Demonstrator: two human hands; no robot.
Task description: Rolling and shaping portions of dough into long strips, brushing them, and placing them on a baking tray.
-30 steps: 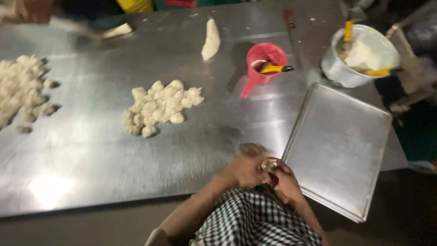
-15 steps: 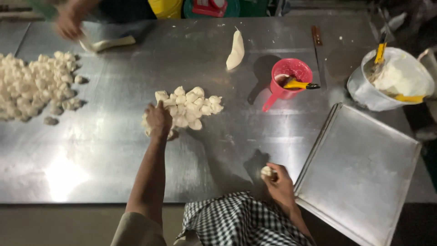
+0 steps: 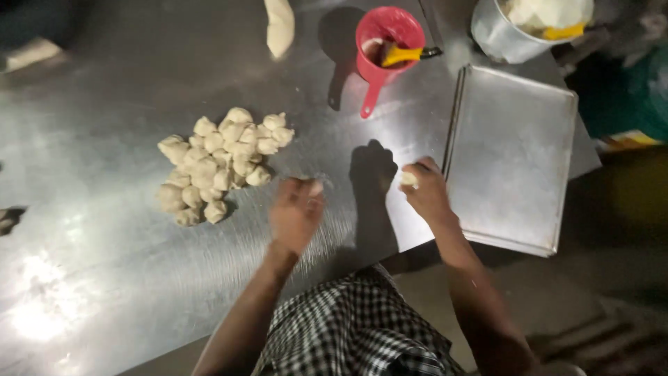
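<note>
My left hand [image 3: 296,212] hovers, blurred, over the steel table [image 3: 104,264], just right of a pile of small dough pieces [image 3: 219,163]. A pale dough piece [image 3: 316,186] shows at its fingertips. My right hand [image 3: 428,191] rests on the table beside the left edge of a flat metal tray [image 3: 511,153]. Its fingers are curled around a small dough ball [image 3: 408,179].
A red cup [image 3: 386,31] with a yellow-handled tool in it stands at the back. Right of it is a metal bowl [image 3: 511,38] holding dough and a yellow scraper. A long strip of dough [image 3: 280,26] lies at the far edge. The table's near edge runs just before my checked clothing.
My left hand has come back from the dough pile towards my body with a piece. My right hand has stayed by the tray with its ball. The view has moved closer.
</note>
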